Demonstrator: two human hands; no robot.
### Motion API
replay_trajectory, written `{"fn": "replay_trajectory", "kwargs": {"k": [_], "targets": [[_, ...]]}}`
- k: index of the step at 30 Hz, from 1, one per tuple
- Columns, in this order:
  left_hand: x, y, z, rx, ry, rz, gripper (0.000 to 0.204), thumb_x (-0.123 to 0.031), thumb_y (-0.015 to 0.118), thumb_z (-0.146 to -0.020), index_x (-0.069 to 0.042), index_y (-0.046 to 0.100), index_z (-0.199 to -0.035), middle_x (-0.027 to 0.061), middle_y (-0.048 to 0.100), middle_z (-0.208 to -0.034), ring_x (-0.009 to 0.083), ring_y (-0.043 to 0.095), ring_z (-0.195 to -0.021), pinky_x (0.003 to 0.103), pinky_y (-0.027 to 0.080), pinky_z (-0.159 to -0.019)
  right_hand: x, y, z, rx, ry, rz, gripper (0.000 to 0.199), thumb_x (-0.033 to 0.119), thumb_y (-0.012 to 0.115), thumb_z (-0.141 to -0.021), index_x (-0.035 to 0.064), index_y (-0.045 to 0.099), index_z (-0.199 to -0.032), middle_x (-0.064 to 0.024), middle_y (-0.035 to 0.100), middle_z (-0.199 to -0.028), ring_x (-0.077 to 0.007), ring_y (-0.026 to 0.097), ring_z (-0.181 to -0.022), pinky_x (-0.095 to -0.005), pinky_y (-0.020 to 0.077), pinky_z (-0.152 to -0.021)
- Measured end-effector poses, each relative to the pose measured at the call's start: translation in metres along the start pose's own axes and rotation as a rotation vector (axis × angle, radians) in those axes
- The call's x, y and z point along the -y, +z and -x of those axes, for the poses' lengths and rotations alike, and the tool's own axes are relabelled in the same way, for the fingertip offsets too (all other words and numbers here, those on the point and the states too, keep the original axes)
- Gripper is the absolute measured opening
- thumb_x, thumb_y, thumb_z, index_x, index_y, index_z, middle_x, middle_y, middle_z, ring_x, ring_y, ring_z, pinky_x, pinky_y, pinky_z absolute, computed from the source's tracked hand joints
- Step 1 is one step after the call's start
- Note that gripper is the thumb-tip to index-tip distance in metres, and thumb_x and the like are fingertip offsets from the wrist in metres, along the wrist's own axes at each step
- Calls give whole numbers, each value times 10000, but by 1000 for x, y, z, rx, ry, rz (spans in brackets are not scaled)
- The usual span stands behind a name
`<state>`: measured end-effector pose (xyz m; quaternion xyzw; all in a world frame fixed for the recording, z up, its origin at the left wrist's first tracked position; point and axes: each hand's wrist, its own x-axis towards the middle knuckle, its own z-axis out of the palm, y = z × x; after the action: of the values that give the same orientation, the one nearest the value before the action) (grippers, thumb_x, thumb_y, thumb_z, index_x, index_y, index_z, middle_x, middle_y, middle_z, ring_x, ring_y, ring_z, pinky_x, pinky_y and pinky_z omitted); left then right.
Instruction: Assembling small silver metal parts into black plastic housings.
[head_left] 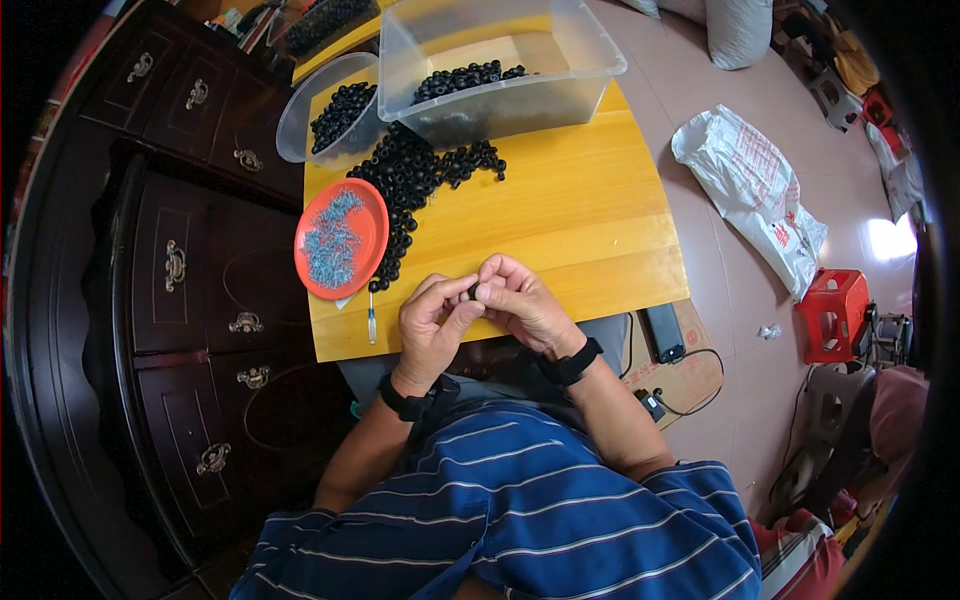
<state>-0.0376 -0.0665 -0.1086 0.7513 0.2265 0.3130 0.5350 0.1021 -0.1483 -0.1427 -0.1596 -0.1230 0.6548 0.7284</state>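
Note:
My left hand point(432, 322) and my right hand point(525, 308) meet over the near edge of the yellow table point(570, 215). Between their fingertips is a small black round part point(472, 292), mostly covered by the fingers. Left of my hands lies a thin tool with a pale handle point(372, 328), its tip by the last black pieces. A red oval plate point(381, 232) at the table's left edge holds a heap of small blue-grey wiry pieces point(332, 245), too fine to name. Loose black ring-like parts point(400, 172) spread beyond the plate.
A large clear plastic bin point(565, 100) and a clear round tub point(292, 138), both with black parts, stand at the far side. Dark wooden drawers point(205, 250) border the left. Rightward are a white sack point(745, 180), a red stool point(832, 310) and a black box point(661, 333) with a cable.

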Motion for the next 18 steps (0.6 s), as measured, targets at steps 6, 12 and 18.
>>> {"fn": "replay_trajectory", "kwargs": {"k": [6, 12, 18], "targets": [[-14, -4, -5, 71, 51, -173, 334, -38, 781, -776, -3, 678, -1092, 29, 556, -784, 104, 539, -690, 222, 453, -611, -2, -6, 0, 64, 15, 49, 134, 65, 653, -923, 79, 531, -976, -43, 652, -941, -130, 647, -893, -253, 521, -815], [-34, -13, -13, 172, 40, -289, 363, -20, 789, -749, 2, 678, -1094, 29, 550, -799, 100, 530, -695, 227, 439, -612, -2, -6, 0, 113, -1, 74, 146, 60, 646, -926, 83, 513, -983, -47, 655, -954, -127, 643, -920, -247, 515, -813], [-32, -13, -15, 169, 55, -310, 340, -11, 783, -744, -18, 698, -1074, 16, 551, -784, 91, 521, -664, 221, 435, -588, -3, -8, -1, 85, -12, 73, 151, 109, 649, -936, 83, 518, -1008, -41, 645, -943, -122, 636, -902, -249, 513, -826]]}}
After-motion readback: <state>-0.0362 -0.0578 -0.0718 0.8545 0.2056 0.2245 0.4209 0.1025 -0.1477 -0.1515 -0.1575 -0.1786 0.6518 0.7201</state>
